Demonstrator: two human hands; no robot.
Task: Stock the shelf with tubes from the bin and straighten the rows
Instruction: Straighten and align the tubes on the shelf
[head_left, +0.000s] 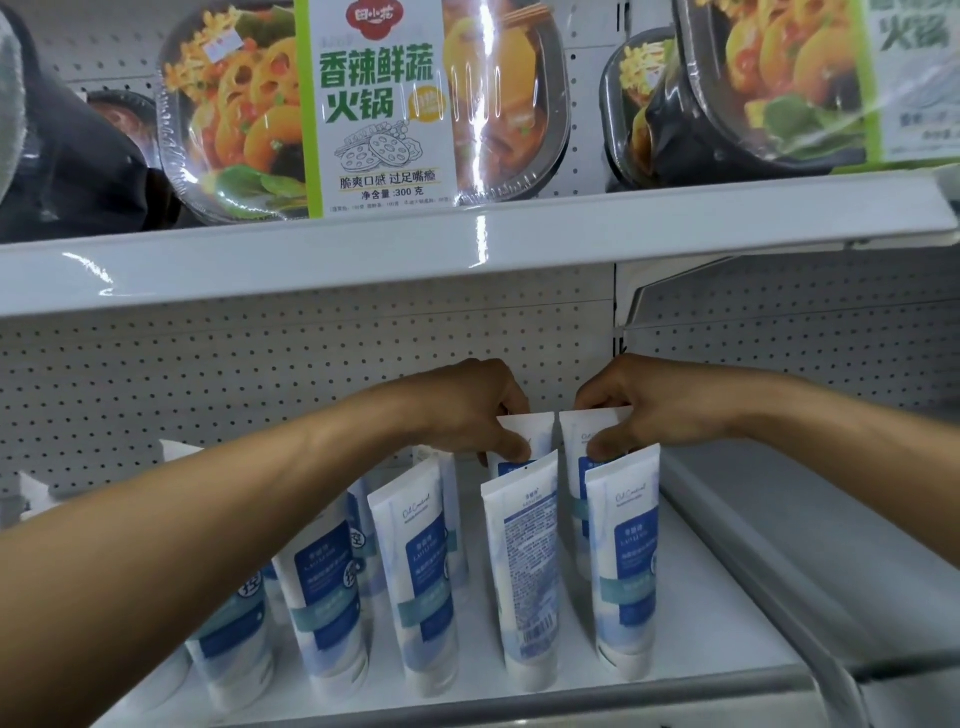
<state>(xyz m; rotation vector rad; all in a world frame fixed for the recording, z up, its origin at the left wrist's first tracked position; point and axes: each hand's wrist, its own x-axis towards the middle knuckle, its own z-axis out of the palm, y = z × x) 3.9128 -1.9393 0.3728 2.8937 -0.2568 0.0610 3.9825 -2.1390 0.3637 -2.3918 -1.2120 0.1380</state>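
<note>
Left hand (462, 410): thumb and fingers pinch the crimped top of a rear tube (535, 434).
Right hand (660, 405): pinches the neighbouring tube (579, 441) likewise.
Axis: both upright on the shelf (701, 597), crimps up.
Hidden: their lower halves, behind front tubes (519, 561) below the hands.

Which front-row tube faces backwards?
The second tube from the right: it shows small print and a barcode; the others show blue labels.

hot pot box (382, 104) reads "香辣鲜蔬火锅", "净含量:300克"; front tube (626, 561) reads "oil control"
</note>
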